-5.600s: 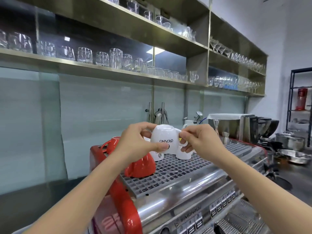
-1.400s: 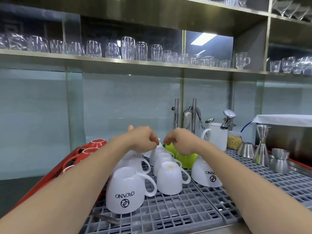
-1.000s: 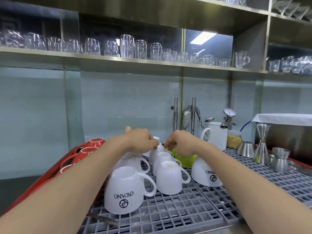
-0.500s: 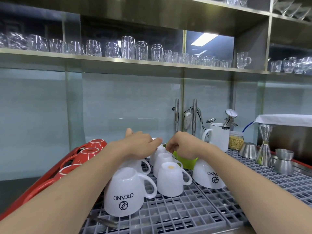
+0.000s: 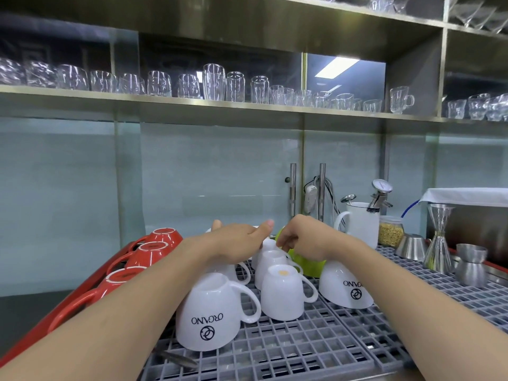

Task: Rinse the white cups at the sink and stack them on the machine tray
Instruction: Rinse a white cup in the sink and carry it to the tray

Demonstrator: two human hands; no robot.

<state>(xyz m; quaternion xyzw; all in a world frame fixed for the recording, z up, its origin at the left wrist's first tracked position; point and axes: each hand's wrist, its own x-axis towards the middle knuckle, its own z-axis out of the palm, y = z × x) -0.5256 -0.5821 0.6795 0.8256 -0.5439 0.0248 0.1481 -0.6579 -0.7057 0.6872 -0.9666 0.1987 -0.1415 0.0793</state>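
Surface: grey plastic grid tray [image 5: 316, 350] on top of the machine, in sections joined side by side; a red edge [image 5: 55, 314] of the machine runs down its left side.
White cups: several lie upside down on the grid. The large front cup [image 5: 209, 314] carries an inverted ORGANO logo; a smaller cup [image 5: 283, 295] sits just right of it, with further small cups in a row behind; another logo cup [image 5: 343, 287] stands to the right.
Other cups: red cups [image 5: 154, 248], inverted, line the left edge; a green cup [image 5: 308, 265] is partly hidden behind the right hand.
Left hand [image 5: 236, 243]: palm down over the rear white cups, fingers loosely extended and narrow; whether it grips one cannot be told.
Right hand [image 5: 305, 237]: curled, fingertips pinched at the top of the rearmost small white cup [image 5: 268, 244]; actual hold cannot be confirmed.
Right side of tray: white pitcher [image 5: 360, 226] with a dial thermometer [image 5: 380, 191], a jar of grains [image 5: 390, 232], steel jiggers [image 5: 439, 243] and steel cups [image 5: 470, 268].
Room: pale glass wall panels [image 5: 206, 171] behind; a steel shelf [image 5: 192, 105] above carries rows of clear glasses [image 5: 214, 81]; a second shelf higher up.
Tray front: a metal utensil [image 5: 176, 358] lies on the grid beneath the left forearm.
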